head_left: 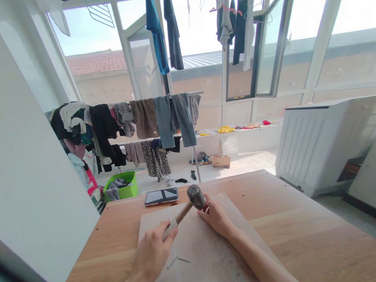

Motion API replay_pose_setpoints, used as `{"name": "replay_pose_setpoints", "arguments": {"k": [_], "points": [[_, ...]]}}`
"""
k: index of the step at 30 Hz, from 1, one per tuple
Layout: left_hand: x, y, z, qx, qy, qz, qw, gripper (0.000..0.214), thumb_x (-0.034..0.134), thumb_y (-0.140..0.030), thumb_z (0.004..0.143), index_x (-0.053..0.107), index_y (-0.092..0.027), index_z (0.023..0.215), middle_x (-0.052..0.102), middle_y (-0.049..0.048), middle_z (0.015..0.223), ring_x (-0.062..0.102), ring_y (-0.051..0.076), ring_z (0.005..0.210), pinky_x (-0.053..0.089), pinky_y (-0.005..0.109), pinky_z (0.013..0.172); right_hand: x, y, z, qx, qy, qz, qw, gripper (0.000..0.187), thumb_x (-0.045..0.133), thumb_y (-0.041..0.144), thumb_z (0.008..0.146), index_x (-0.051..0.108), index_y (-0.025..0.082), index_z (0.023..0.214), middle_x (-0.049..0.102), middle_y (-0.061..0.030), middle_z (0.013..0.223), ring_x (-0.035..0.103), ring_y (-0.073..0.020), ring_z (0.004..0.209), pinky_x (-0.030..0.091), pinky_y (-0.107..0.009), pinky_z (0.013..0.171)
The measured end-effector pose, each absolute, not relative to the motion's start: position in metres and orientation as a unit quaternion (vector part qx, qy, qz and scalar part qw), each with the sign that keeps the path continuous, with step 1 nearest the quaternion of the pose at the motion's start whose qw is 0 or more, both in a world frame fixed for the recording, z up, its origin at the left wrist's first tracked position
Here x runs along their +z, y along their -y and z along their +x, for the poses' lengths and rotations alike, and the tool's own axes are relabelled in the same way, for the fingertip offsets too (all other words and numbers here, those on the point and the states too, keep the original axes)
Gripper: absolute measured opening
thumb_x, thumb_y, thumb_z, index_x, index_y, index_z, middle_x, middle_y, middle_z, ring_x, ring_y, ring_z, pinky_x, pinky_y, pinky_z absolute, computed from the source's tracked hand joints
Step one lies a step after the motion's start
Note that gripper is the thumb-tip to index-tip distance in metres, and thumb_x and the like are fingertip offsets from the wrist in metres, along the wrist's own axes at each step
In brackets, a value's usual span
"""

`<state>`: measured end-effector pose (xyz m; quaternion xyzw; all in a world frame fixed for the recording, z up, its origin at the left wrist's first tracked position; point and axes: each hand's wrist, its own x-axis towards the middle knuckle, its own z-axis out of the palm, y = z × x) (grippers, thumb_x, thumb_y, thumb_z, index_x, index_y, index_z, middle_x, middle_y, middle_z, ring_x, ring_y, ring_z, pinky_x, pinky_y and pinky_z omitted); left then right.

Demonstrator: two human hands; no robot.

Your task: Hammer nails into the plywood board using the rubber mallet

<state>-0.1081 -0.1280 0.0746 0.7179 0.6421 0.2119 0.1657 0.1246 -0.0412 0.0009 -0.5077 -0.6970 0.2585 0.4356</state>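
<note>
My left hand is wrapped around the wooden handle of a hammer. The hammer's dark metal head is above the far part of a pale wooden board. Close beside that head, my right hand has its thumb and fingers drawn together near the board; what they pinch, if anything, is hidden or too small to name. A few loose nails lie on the board nearer to me, to the right of my left wrist. Thin upright shapes, perhaps nails, show faintly near the hammer.
The board rests on a wooden table. A phone lies at the table's far edge. Beyond are a laundry rack with trousers, a green basket and a cardboard box. A white ribbed cabinet stands to the right.
</note>
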Motion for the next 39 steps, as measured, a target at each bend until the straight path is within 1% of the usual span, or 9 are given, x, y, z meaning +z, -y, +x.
{"name": "replay_pose_setpoints", "arguments": {"k": [9,17,20,23,26,28,31,34,39], "points": [[0.07,0.126,-0.109,0.164,-0.651,0.728,0.143,0.038,0.047,-0.048,0.094,0.068,-0.026,0.117,0.075,0.0077,0.11,0.069,0.027,0.106,0.046,0.031,0.083,0.005,0.043,0.124,0.243,0.7,-0.516,0.429,0.061,0.057,0.009,0.069,0.05,0.02,0.129,0.066,0.0024,0.072,0.061,-0.0174,0.066,0.046,-0.025,0.063],[0.049,0.129,-0.11,0.208,-0.64,0.724,0.153,0.036,0.047,-0.048,0.094,0.069,-0.027,0.113,0.076,0.0068,0.105,0.07,0.026,0.101,0.047,0.028,0.08,0.004,0.043,0.124,0.249,0.7,-0.504,0.442,0.059,0.057,0.01,0.068,0.05,0.02,0.126,0.066,0.0009,0.082,0.061,-0.0159,0.068,0.048,-0.026,0.066],[0.041,0.13,-0.111,0.277,-0.631,0.701,0.186,0.039,0.045,-0.05,0.095,0.067,-0.025,0.116,0.076,0.0065,0.108,0.07,0.024,0.103,0.048,0.026,0.082,0.006,0.042,0.127,0.266,0.653,-0.527,0.474,0.053,0.065,0.016,0.064,0.05,0.019,0.116,0.061,0.0,0.084,0.061,-0.0171,0.073,0.049,-0.027,0.064],[0.041,0.132,-0.113,0.348,-0.597,0.693,0.206,0.042,0.043,-0.055,0.095,0.066,-0.024,0.111,0.076,0.0038,0.097,0.071,0.02,0.091,0.048,0.024,0.076,0.017,0.052,0.129,0.261,0.629,-0.545,0.489,0.03,0.069,0.026,0.068,0.05,0.021,0.092,0.056,0.0012,0.078,0.058,-0.0163,0.071,0.048,-0.027,0.063],[0.044,0.134,-0.114,0.384,-0.581,0.685,0.215,0.045,0.042,-0.058,0.095,0.065,-0.022,0.108,0.073,0.001,0.082,0.068,0.018,0.073,0.047,0.023,0.067,0.037,0.083,0.122,0.289,0.696,-0.524,0.396,0.015,0.062,0.028,0.077,0.051,0.021,0.083,0.057,0.0025,0.07,0.056,-0.0141,0.065,0.044,-0.024,0.06],[0.044,0.133,-0.114,0.388,-0.584,0.677,0.224,0.047,0.042,-0.059,0.094,0.065,-0.021,0.105,0.071,-0.0003,0.075,0.065,0.017,0.065,0.045,0.022,0.062,0.051,0.111,0.108,0.307,0.774,-0.479,0.278,0.018,0.063,0.025,0.077,0.056,0.02,0.093,0.065,0.0004,0.077,0.06,-0.0148,0.069,0.046,-0.024,0.063],[0.042,0.129,-0.114,0.385,-0.589,0.67,0.236,0.049,0.042,-0.061,0.093,0.066,-0.019,0.1,0.067,-0.0014,0.068,0.06,0.015,0.057,0.043,0.022,0.056,0.062,0.144,0.077,0.186,0.864,-0.443,0.151,0.03,0.063,0.016,0.074,0.062,0.014,0.104,0.069,-0.0113,0.102,0.065,-0.0238,0.097,0.05,-0.031,0.082],[0.039,0.127,-0.115,0.391,-0.59,0.665,0.239,0.05,0.043,-0.062,0.091,0.066,-0.019,0.099,0.066,-0.0013,0.067,0.057,0.015,0.054,0.042,0.023,0.054,0.061,0.151,0.046,0.075,0.902,-0.425,0.033,0.025,0.057,0.008,0.075,0.067,0.008,0.098,0.071,-0.0174,0.097,0.068,-0.0275,0.093,0.051,-0.032,0.078],[0.041,0.128,-0.117,0.402,-0.595,0.651,0.248,0.051,0.044,-0.065,0.089,0.065,-0.019,0.092,0.065,-0.0008,0.066,0.057,0.015,0.054,0.04,0.022,0.052,0.057,0.122,0.041,0.074,0.901,-0.428,0.016,0.018,0.063,0.007,0.067,0.071,0.013,0.082,0.073,-0.0132,0.077,0.069,-0.0236,0.069,0.046,-0.027,0.057]]}}
